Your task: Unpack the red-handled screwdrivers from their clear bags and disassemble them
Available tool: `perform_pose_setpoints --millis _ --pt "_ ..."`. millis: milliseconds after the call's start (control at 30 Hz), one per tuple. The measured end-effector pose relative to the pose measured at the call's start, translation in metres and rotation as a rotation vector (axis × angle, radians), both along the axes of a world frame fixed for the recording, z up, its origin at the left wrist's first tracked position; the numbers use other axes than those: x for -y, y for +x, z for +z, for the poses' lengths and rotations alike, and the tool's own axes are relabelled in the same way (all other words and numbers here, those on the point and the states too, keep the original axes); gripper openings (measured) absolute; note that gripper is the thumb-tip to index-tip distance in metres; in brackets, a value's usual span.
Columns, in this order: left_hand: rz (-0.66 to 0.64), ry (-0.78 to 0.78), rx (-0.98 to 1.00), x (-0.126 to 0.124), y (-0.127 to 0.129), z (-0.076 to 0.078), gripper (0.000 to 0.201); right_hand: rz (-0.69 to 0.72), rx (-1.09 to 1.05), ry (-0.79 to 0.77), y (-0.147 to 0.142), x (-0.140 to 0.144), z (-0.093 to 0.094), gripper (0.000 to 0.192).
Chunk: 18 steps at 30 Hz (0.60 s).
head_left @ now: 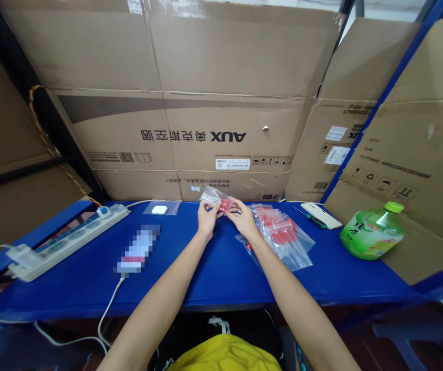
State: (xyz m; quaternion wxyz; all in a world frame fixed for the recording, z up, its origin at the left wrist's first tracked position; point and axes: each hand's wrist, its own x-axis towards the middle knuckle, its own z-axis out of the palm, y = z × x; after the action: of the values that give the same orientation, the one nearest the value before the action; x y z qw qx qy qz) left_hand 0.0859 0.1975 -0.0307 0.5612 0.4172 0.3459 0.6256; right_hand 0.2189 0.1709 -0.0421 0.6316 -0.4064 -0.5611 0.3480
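Observation:
Between my two hands is a small clear zip bag [215, 196] with red pieces [226, 204] inside, held up over the blue table. My left hand [207, 218] grips its left side, fingers closed on the plastic. On the other side my right hand [243, 218] pinches the bag near the red pieces. Close by on the right lies a pile of clear bags [289, 252] with similar red pieces, partly hidden by my right forearm. What the red pieces are is too small to tell.
Left on the blue table [206, 278] are a power strip [74, 239], a blurred phone [138, 250] on a white cable, and a white case [159, 209] on a plastic bag. To the right are a screwdriver [316, 220], a white object [322, 214] and a green bottle [374, 232]. Cardboard [206, 113] walls the back.

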Motion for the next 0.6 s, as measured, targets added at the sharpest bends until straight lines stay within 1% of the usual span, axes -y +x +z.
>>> perform_pose_setpoints --millis 133,333,500,600 --pt "0.054 0.033 -0.026 -0.001 -0.001 0.003 0.048 0.005 0.003 0.013 0.001 0.000 0.001 0.052" --pt "0.043 0.028 -0.009 0.000 -0.001 0.004 0.051 0.041 -0.021 0.028 0.000 -0.001 0.002 0.040" --pt "0.035 0.110 -0.064 0.003 -0.001 0.009 0.054 0.035 -0.098 -0.013 0.000 0.001 0.005 0.043" --pt "0.012 0.165 -0.084 0.004 -0.002 0.012 0.058 0.059 -0.116 -0.027 -0.001 0.005 0.007 0.044"
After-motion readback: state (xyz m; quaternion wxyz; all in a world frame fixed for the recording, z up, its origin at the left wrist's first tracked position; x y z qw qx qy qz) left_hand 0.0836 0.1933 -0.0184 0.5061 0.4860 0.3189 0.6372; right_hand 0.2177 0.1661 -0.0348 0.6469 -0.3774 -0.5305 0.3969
